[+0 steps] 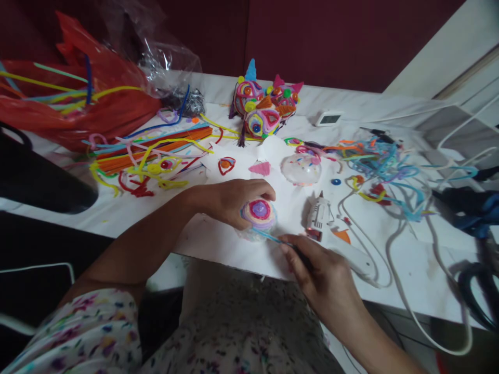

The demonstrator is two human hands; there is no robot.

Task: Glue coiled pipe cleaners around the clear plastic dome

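Observation:
My left hand (pixel 244 200) is wrapped round a clear ball (pixel 253 235) partly covered in coiled pipe cleaners, with a purple centre ringed by pink, peach and lilac. From the ball's lower edge a light-blue pipe cleaner (pixel 267 235) runs to my right hand (pixel 317 259), whose fingers are closed on its end. Something dark shows between those right fingers, too unclear to name. Under the ball lies a white sheet (pixel 222 244). Just beyond my left hand are a pink felt-like triangle (pixel 260 168) and a red-edged eye shape (pixel 226 165).
A white glue gun (pixel 317 213) lies right of the ball, its cord looping over the table. A clear dome (pixel 301 170) sits behind it. Finished colourful balls (pixel 265 106) stand at the back. Pipe cleaners (pixel 156 148) spread at left; scissors (pixel 481 291) lie at right.

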